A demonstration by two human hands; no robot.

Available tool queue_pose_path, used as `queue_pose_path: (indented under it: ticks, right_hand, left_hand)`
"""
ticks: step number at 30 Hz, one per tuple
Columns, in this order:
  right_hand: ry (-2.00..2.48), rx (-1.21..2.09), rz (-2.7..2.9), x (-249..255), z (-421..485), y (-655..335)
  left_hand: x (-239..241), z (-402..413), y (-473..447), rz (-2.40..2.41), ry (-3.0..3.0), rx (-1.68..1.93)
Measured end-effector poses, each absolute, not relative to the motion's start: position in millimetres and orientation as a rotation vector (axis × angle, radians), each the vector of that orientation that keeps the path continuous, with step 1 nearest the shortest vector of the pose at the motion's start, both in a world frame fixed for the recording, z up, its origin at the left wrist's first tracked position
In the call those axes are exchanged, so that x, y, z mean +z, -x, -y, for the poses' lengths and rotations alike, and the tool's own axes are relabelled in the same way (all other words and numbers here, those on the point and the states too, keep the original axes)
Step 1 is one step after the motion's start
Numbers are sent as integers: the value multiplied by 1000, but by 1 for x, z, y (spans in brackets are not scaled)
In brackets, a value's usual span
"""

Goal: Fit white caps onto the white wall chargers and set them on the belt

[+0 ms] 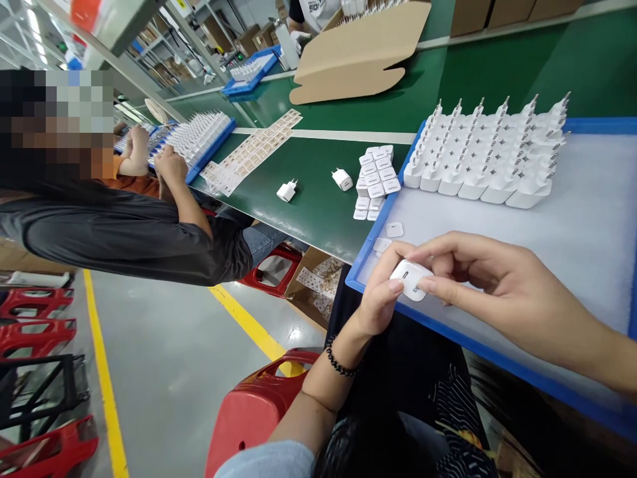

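Observation:
Both my hands grip one white charger plug over the near left corner of a blue-rimmed tray with a white foam pad. My left hand pinches its left end; a black bead bracelet is on that wrist. My right hand pinches its right side, fingers curled. Rows of white charger plugs, prongs up, stand at the tray's far side. Two small white pieces lie on the foam near my hands.
On the green belt lie two loose chargers, a stack of white chargers and label sheets. A seated co-worker works at another blue tray to the left. Red stools stand below; a cardboard box lies beyond.

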State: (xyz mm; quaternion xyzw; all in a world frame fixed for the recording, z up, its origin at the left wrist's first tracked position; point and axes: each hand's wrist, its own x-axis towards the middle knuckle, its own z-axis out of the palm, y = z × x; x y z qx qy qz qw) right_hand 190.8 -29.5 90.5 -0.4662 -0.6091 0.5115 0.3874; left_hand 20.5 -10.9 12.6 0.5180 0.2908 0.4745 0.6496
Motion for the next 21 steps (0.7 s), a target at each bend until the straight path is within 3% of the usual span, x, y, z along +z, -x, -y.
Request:
queue_pose_path:
  ticks: [6, 11, 21]
  right_hand:
    - [1041, 1744, 1620, 89, 27, -201]
    - [977, 1882, 1580, 85, 25, -198]
    - [1116, 1527, 1657, 85, 36, -187]
  left_hand:
    - [31, 10, -20, -764, -1160, 1012]
    - [41, 12, -21, -758, -1132, 980]
    - [37, 18, -24, -800, -1143, 972]
